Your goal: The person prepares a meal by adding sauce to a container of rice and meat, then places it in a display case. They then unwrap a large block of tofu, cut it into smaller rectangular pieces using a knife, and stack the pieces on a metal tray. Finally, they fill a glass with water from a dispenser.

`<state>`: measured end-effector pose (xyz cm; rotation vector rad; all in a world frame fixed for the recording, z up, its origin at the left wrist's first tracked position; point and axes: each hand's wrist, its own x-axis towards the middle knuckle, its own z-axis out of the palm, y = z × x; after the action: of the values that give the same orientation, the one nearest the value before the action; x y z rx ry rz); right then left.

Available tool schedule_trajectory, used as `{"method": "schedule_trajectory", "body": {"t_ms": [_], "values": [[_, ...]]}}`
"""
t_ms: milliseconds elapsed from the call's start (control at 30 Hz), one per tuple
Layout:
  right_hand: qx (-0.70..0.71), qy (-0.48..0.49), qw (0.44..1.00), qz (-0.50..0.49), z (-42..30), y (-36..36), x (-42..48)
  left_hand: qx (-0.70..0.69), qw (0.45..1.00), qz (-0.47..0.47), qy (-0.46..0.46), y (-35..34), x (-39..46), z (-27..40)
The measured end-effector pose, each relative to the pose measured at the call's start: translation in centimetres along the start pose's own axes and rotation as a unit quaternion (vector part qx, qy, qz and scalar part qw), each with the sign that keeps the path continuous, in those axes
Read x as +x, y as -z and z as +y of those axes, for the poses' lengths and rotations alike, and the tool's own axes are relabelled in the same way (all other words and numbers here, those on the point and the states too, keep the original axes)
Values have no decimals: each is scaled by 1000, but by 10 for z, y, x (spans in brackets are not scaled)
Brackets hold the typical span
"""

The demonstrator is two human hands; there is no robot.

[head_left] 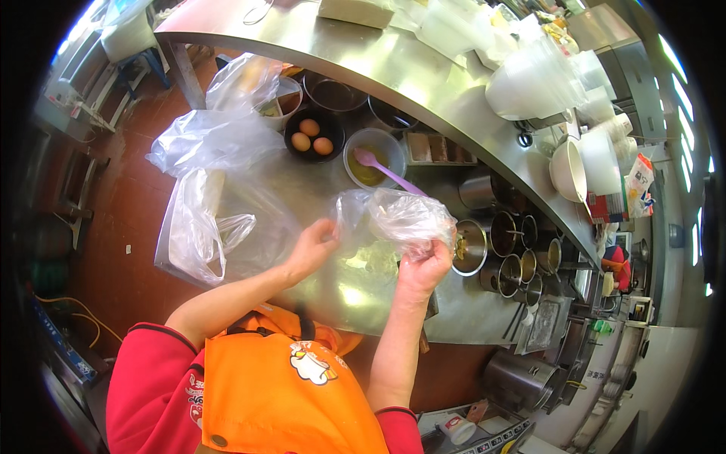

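Observation:
Above the steel worktop [363,306], my right hand [428,269] grips a crumpled clear plastic bag [408,218] from below. The bag is bunched up, and its contents cannot be made out. My left hand [315,247] pinches the loose left end of the same plastic between thumb and fingers. Just behind it stands a clear plastic tub [374,136] with yellowish liquid and a purple spoon [377,162] leaning in it. To its left, a black bowl [315,156] holds three brown eggs [309,127]. More plastic bags [212,142] lie at the worktop's left side.
A raised steel shelf [363,57] curves over the back, carrying stacked plastic containers [533,79]. Several steel pots [503,232] crowd the right, near a steel bowl [473,258]. Chopsticks [513,322] and a tray [544,323] lie at the right end. Someone in red [617,267] is far right.

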<state>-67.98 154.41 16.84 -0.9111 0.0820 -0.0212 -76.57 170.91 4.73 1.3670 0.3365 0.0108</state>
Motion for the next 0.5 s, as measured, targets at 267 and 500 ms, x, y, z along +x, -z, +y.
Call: {"method": "schedule_trajectory", "body": {"t_ms": [267, 500], "values": [[-185, 10, 983, -4, 61, 44, -3, -93, 995, 5, 19, -6, -11, 16], [-450, -144, 876, -95, 76, 46, -21, -141, 986, -15, -85, 1, -12, 55]]}}
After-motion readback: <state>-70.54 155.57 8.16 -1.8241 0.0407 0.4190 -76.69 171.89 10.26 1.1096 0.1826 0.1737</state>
